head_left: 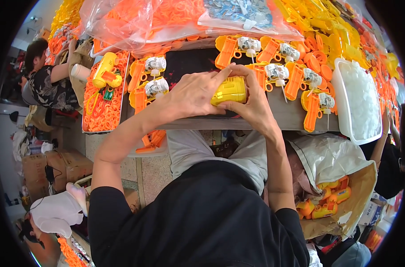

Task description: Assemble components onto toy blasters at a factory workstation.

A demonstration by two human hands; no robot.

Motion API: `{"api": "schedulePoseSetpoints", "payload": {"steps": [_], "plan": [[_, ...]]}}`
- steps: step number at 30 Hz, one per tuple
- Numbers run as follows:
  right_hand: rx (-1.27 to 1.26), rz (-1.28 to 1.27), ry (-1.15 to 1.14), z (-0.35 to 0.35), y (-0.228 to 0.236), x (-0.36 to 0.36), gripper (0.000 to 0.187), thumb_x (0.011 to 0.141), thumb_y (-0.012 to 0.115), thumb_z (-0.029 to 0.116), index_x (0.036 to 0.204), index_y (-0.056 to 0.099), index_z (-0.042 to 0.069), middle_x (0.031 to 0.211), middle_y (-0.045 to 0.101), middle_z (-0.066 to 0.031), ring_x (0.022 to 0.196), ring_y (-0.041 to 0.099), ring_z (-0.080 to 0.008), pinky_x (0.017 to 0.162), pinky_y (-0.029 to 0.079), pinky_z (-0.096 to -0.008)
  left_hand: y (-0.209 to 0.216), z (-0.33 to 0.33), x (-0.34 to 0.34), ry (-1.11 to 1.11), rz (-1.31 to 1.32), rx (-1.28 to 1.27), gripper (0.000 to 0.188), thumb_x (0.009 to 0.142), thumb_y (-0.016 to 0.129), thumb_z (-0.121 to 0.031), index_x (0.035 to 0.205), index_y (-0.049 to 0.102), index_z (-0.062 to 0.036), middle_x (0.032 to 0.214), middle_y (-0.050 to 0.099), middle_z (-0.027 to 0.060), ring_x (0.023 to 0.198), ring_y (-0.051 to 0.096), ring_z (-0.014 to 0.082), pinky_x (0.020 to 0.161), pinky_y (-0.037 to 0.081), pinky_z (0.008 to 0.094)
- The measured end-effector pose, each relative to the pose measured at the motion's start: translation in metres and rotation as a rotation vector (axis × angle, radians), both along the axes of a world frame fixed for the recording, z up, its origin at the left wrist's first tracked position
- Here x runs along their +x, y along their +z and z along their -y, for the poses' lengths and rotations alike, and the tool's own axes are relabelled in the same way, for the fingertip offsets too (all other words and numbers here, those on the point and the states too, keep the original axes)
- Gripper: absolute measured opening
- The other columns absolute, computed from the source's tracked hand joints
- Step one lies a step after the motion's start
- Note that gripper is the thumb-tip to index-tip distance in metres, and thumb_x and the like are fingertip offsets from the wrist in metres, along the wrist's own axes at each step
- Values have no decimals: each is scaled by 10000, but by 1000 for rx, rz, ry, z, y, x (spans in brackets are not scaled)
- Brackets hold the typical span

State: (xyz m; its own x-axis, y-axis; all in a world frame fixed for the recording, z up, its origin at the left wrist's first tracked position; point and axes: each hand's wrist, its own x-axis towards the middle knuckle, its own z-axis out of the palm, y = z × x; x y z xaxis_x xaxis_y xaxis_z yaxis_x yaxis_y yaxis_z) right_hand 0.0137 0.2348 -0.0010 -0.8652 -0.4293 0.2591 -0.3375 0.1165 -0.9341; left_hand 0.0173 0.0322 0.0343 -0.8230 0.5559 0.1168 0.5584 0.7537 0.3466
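Left of the black mat (184,62) sits a tray (83,116) of orange rings (105,104). Over the mat's right side, the left hand (196,92) grips a yellow casing (230,91), and the right hand (256,104) clasps its right end. They seem to be pressing it together; the next move probably calls for steady, even pressure. Half-built toys (276,72) lie right of the mat.

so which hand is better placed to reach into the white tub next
Probably the right hand: the white tub sits to its right, farther from the left hand; both hold the yellow plastic casing.
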Motion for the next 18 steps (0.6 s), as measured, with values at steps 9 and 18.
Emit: {"api": "schedulePoseSetpoints", "payload": {"steps": [9, 18], "plan": [[-366, 302, -4, -2, -15, 2, 734, 891, 750, 53, 1498, 336, 68, 1425, 460, -174, 1266, 538, -213, 1053, 470, -344, -9, -5, -7, 26, -55, 30, 944, 702, 805, -263, 1517, 365, -79, 967, 685, 195, 771, 706, 378, 673, 584, 464], [-509, 260, -245, 11, -25, 11, 306, 897, 743, 33, 1110, 524, 24, 1356, 514, -150, 1226, 548, -192, 1030, 485, -335, 2, -11, -11, 37, -17, 17, 926, 740, 804, -197, 1545, 349, -249, 898, 635, 122, 709, 670, 341, 619, 572, 433]]}}
